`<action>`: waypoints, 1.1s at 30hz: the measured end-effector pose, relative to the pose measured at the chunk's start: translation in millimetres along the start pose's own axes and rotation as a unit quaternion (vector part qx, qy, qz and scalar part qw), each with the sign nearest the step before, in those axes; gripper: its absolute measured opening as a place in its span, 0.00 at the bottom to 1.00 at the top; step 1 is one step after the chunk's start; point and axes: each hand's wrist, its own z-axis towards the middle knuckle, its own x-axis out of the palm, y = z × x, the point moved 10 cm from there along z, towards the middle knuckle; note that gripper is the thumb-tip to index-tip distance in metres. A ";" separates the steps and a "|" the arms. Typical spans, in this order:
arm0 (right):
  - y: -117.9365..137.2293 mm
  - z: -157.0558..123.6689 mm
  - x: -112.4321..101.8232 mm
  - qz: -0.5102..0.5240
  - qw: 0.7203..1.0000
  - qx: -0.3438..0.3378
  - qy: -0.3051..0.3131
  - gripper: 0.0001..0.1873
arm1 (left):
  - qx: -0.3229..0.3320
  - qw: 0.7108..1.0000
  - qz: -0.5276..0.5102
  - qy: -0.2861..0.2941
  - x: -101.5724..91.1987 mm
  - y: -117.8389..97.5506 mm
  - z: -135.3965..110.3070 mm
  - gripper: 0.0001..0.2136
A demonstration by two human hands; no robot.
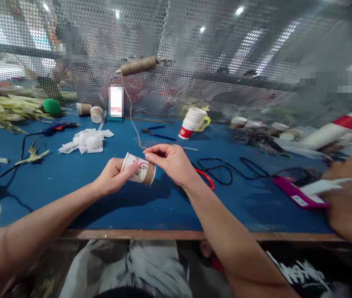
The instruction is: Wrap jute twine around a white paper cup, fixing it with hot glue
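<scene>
Above the blue table, my left hand (112,176) is closed around a white paper cup (133,168) with printed marks, tilted on its side. Brown twine is wound in a band (149,173) at the cup's right end. My right hand (169,161) pinches the loose twine (136,133) beside that band, thumb against fingers. From there the strand runs up to a spool of twine (138,66) mounted at the mesh panel. Red scissor-like handles (206,178) lie partly hidden behind my right forearm.
A cup stack (191,123), pliers (159,132), white crumpled material (85,140) and a glue gun (59,128) lie on the table (151,213). A phone (116,101) stands at the back. Black cord (225,171) and another person's arm (351,203) are at right.
</scene>
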 end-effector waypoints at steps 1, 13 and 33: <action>-0.3 0.2 0.5 0.000 1.000 0.000 0.002 0.07 | 0.002 1.000 0.000 0.000 0.0 -1.0 -0.1 0.19; 1.3 0.7 0.5 -0.019 1.000 -0.010 0.005 0.08 | 0.040 0.999 0.022 -0.010 -1.9 -11.1 -2.5 0.17; -12.5 6.3 2.4 -0.043 0.998 0.022 0.031 0.10 | -0.018 0.999 -0.022 -0.021 -3.4 1.9 -1.4 0.18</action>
